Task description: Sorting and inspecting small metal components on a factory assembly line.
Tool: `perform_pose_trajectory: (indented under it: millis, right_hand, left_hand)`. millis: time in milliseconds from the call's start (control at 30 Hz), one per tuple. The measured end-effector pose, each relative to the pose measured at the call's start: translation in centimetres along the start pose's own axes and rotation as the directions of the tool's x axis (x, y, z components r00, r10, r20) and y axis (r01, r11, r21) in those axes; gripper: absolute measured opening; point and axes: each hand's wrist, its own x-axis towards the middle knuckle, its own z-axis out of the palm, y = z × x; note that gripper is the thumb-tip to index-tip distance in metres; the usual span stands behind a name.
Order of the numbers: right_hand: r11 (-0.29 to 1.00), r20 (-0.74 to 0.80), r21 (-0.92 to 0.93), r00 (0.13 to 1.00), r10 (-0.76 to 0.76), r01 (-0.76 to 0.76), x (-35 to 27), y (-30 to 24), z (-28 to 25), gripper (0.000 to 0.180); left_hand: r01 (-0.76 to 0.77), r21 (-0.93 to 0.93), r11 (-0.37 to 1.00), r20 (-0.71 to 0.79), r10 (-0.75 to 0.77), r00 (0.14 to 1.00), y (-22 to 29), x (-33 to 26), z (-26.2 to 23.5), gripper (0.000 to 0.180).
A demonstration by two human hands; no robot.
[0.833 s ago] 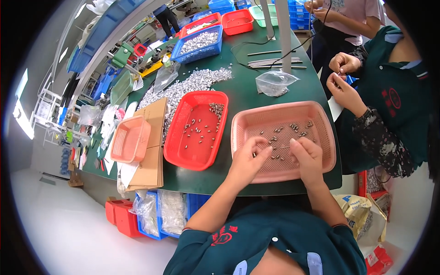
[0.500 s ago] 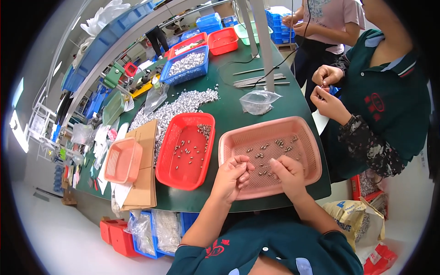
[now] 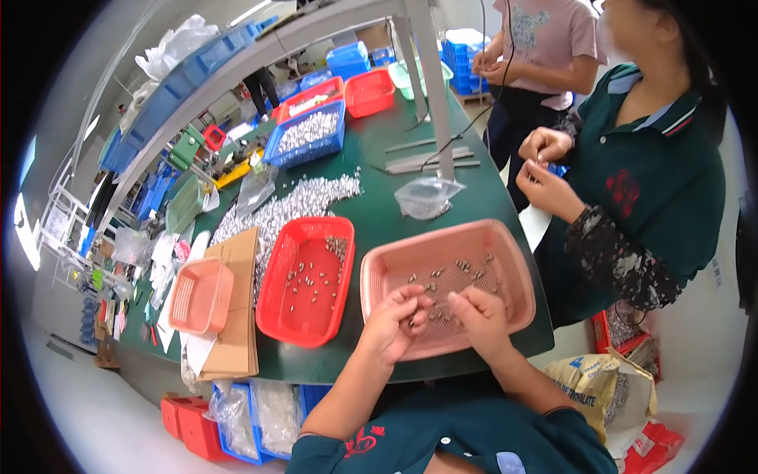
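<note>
Green table (image 3: 395,229): both hands over pink tray (image 3: 505,245); left hand (image 3: 395,322) and right hand (image 3: 482,316) each pinching small metal parts (image 3: 462,266).

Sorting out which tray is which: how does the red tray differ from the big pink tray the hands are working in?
The red tray is bright red and narrower; the big pink tray is pale pink and wider. The red tray lies untouched to the person's left, while the left hand and right hand rest over the pink one's near end. Both are shallow mesh-bottomed trays holding scattered small metal parts on the green table.
</note>
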Motion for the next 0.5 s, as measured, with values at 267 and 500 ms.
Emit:
perform_pose_trajectory:
  millis: [267,500]
  right_hand:
    - [0.999,-0.034,0.026,0.999,0.019,-0.019,0.5,-0.8,-0.6,0.024]
    - [0.998,-0.016,0.061,1.000,0.005,-0.004,0.2,-0.3,-0.4,0.020]
  left_hand:
    - [-0.004,0.002,1.000,0.016,0.004,1.000,0.4,0.6,1.2,0.023]
    - [0.046,0.017,0.999,0.003,-0.046,0.999,0.4,-0.1,1.0,0.018]
